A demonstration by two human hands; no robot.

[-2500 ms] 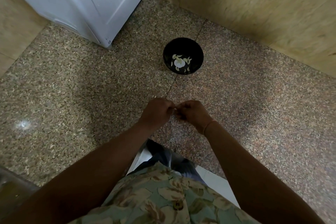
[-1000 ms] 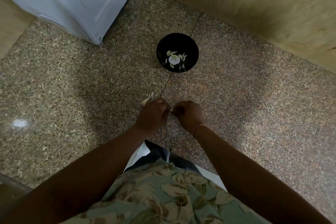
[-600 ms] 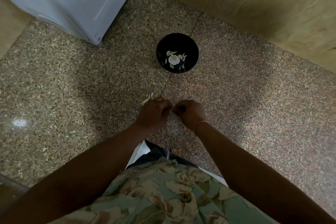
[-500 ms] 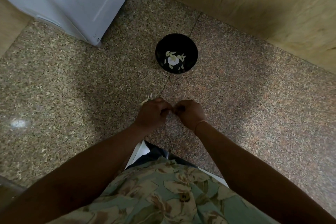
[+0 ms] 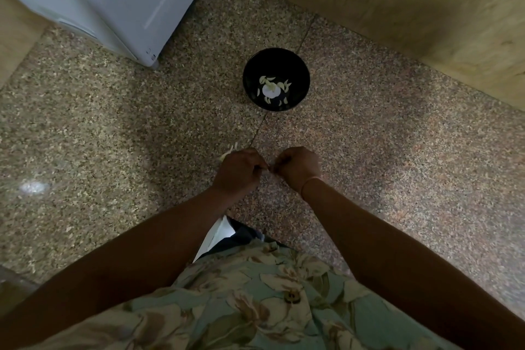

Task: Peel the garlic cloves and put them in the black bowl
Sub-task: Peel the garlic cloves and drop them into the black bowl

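Observation:
The black bowl stands on the speckled floor ahead of me, holding a white garlic bulb and several pale cloves or skins around it. Below it, my left hand and my right hand are brought together, fingers curled, pinching a small garlic clove between their fingertips; only a pale sliver of it shows. Pale garlic skin pokes out beyond my left hand's knuckles; whether it lies on the floor or in my fingers is unclear.
A white appliance stands at the upper left on the floor. A wooden panel runs along the upper right. A white sheet and dark cloth lie near my lap.
The hands have stayed together working at the clove, drifting slightly. A strip of pale skin came into sight beyond the left hand after the earliest frame. The view shifted a little.

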